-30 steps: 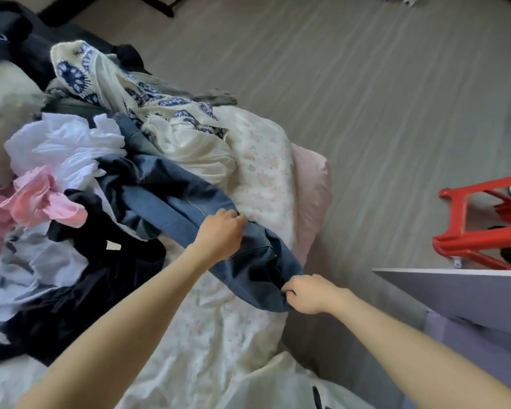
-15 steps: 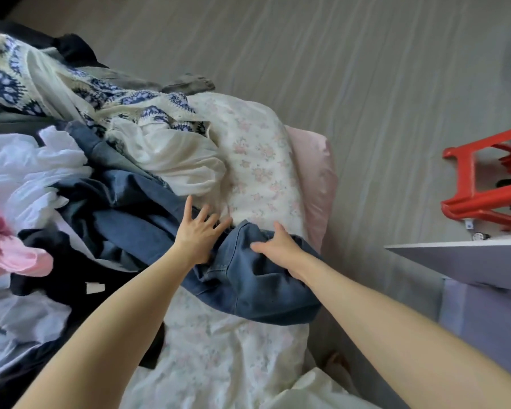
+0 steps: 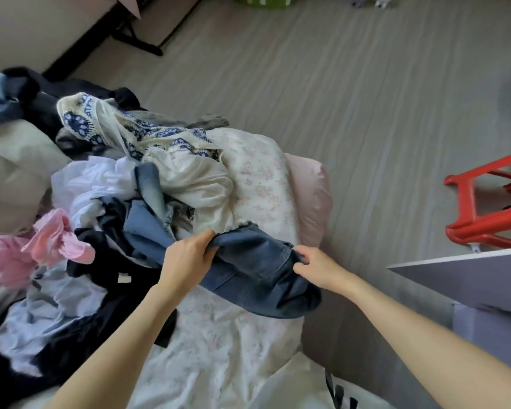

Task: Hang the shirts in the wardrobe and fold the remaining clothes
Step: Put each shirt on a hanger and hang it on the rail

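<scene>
your left hand [image 3: 186, 258] is grasping the blue denim jeans [image 3: 257, 270], with the fingers curled round the cloth near its frayed edge. your right hand [image 3: 316, 268] is pinching the other side of the same jeans between thumb and fingers. the jeans lie bunched up between your two hands, near the corner of the bed [image 3: 219, 349], on top of the flowery white sheet. part of the jeans runs back to the left, into the pile of clothes.

the pile sits on the left side of the bed. at the top of it is a cream cloth with blue patterns [image 3: 124, 128]. just below that is a plain cream garment [image 3: 198, 178], which touches the jeans. a white garment [image 3: 92, 178] lies to the left of it. a pink garment [image 3: 48, 246] lies on the far left. a dark navy garment with a small white tag [image 3: 112, 287] lies beside your left arm, and a light blue shirt [image 3: 50, 311] is partly under it.

a pink pillow [image 3: 310, 196] sticks out at the bed's edge, past the jeans. a red plastic stool [image 3: 490, 208] stands on the grey floor [image 3: 366, 98] to the right. a pale purple cabinet [image 3: 478, 278] is just below the stool, near your right arm.
</scene>
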The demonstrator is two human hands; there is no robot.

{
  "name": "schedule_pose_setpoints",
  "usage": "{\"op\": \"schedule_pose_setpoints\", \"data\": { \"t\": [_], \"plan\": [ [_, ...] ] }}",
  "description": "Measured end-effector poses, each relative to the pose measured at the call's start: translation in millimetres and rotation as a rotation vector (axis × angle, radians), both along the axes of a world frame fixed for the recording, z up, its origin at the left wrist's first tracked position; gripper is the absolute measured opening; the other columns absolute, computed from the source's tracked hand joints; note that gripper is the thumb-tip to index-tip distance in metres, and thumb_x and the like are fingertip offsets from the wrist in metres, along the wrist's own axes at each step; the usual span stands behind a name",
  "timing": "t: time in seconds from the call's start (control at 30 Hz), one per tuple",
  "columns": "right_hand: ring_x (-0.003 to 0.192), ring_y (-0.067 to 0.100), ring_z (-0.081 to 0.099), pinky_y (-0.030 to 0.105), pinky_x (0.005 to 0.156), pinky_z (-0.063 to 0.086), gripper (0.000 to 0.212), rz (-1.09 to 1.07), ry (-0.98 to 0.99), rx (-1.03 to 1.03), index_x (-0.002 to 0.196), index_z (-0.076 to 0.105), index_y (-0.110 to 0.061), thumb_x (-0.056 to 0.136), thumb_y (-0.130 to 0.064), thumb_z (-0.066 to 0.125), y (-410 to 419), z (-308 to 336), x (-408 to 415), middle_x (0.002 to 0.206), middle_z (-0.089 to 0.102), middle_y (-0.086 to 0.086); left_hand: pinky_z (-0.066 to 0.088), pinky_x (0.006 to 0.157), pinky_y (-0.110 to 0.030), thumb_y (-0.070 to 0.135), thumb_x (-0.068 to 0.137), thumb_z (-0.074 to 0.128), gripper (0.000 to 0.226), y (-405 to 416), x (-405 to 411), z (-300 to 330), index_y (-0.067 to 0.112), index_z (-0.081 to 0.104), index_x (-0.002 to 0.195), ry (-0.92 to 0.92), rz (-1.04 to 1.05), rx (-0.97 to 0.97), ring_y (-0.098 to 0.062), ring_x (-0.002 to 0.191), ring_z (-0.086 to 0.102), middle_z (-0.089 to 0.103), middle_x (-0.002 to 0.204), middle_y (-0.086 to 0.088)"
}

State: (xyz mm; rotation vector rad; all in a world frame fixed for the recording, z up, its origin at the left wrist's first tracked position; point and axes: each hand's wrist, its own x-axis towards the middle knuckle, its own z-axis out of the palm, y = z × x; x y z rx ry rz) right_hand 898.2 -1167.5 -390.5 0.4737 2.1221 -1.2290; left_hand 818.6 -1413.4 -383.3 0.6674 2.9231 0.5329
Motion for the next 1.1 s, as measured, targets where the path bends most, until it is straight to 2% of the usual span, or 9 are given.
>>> {"op": "schedule_pose_setpoints", "data": {
  "t": [0.1,0.23,0.33,0.43,0.53,0.63,0.87,0.97,1.1],
  "plan": [
    [0.117,0.013,0.049,0.015,0.089,0.038,0.071,0.102,0.054,-0.060,0.146,0.021,-0.034,0.087,-0.015,0.056,10.4,32.7,15.0,0.129,0.046,-0.009,0.035,0.043,-0.030,0.016,0.083,0.060,0.019,21.6,32.4,42.0,0.002,0.056,0.071,0.049,-0.094,0.122,-0.032,0.048,0.055,0.057,0.053,-0.010],
    [0.130,-0.002,0.027,0.014,0.103,0.026,0.077,0.312,0.278,-0.114,0.146,0.022,-0.030,0.084,-0.017,0.065,15.9,84.9,35.4,0.145,0.023,-0.016,0.034,0.044,-0.024,0.014,0.074,0.058,0.017,70.8,76.2,100.1,0.003,0.052,0.063,0.024,-0.204,0.299,-0.025,0.043,0.047,0.051,0.048,-0.007],
    [0.102,0.008,0.055,0.026,0.089,0.044,0.032,0.234,0.383,-0.134,0.117,0.056,-0.008,0.085,-0.006,0.061,42.4,126.9,62.6,0.116,0.060,0.005,0.035,0.046,-0.030,0.014,0.072,0.058,0.012,112.3,101.1,142.2,0.003,0.059,0.065,0.052,-0.238,0.390,-0.023,0.047,0.050,0.056,0.052,-0.007],
    [0.068,0.011,0.049,0.032,0.065,0.038,0.002,0.092,0.450,-0.112,0.083,0.057,0.004,0.082,0.002,0.056,83.0,166.2,91.0,0.071,0.053,0.006,0.035,0.053,-0.025,0.017,0.071,0.058,0.018,147.2,115.1,180.4,0.005,0.069,0.078,0.085,-0.260,0.489,-0.018,0.056,0.055,0.064,0.062,-0.005],
    [0.063,0.002,0.050,0.019,0.062,0.038,0.014,-0.049,0.640,-0.155,0.071,0.059,-0.011,0.077,0.002,0.054,111.7,215.4,109.0,0.066,0.055,-0.012,0.029,0.052,-0.020,0.015,0.069,0.060,0.012,180.4,124.0,218.3,0.009,0.068,0.075,0.214,-0.264,0.567,-0.010,0.052,0.042,0.051,0.056,0.006],
    [0.064,0.013,0.045,0.026,0.057,0.034,0.018,-0.085,0.741,-0.152,0.078,0.056,0.002,0.067,-0.011,0.050,123.8,244.0,106.6,0.068,0.048,0.003,0.032,0.050,-0.027,0.021,0.071,0.065,0.010,197.4,112.7,232.9,0.012,0.064,0.070,0.282,-0.195,0.597,-0.013,0.050,0.039,0.047,0.053,0.006],
    [0.067,0.015,0.043,0.025,0.062,0.036,0.028,-0.170,0.539,0.094,0.081,0.043,-0.022,0.081,0.007,0.044,185.7,198.2,154.1,0.073,0.050,0.003,0.023,0.053,-0.025,0.039,0.085,0.063,0.045,197.8,124.4,156.0,0.023,0.035,0.054,-0.174,-0.274,-0.041,-0.019,0.063,0.042,0.039,0.052,0.008],
    [0.079,0.018,0.055,0.020,0.069,0.043,0.032,-0.194,0.627,0.140,0.097,0.056,-0.013,0.080,0.011,0.045,210.3,210.0,162.0,0.085,0.063,0.011,0.022,0.054,-0.027,0.033,0.087,0.062,0.044,219.6,133.2,170.8,0.024,0.033,0.055,-0.059,-0.242,0.170,-0.019,0.060,0.040,0.038,0.052,0.008],
    [0.065,-0.006,0.057,0.005,0.060,0.040,0.031,-0.383,1.023,-0.005,0.078,0.065,-0.012,0.060,0.001,0.044,237.1,290.0,168.5,0.064,0.064,-0.014,0.026,0.048,-0.019,0.021,0.086,0.065,0.034,259.3,148.8,227.6,0.022,0.045,0.059,0.018,-0.297,0.610,-0.006,0.048,0.036,0.037,0.046,0.009]
  ]
}}
